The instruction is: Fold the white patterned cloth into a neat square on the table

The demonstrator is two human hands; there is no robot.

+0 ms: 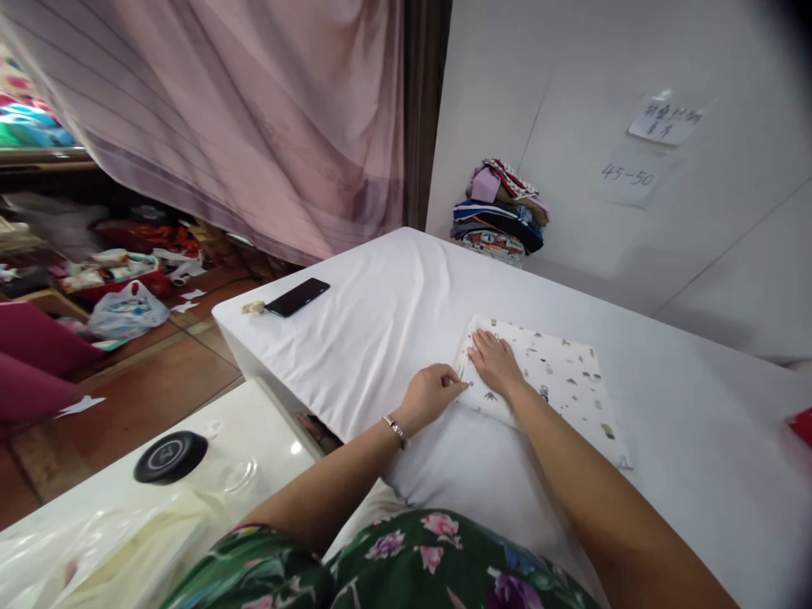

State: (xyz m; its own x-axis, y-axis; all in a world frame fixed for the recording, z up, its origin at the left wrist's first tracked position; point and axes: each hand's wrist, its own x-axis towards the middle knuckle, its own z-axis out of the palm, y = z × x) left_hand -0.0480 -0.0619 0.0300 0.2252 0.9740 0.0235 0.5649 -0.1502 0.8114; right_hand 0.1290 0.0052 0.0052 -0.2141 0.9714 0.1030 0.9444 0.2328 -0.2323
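Observation:
A folded white cloth [564,381] with small printed figures lies flat on the white-covered table [381,313]. My left hand [435,391] is at the cloth's left edge, thumb and fingers pinched together on its near corner. A bracelet [397,430] circles that wrist. Flat on the upper left part of the cloth rests my right hand [496,359], its fingers stretched out and pressing down. What kind of textile article the cloth is I cannot tell.
At the table's far left lie a black phone [298,298] and a small beige item [254,308]. Folded clothes [500,211] are stacked by the wall. A side table [279,423] with a black round lid [170,457] stands left. A pink curtain [285,110] hangs behind.

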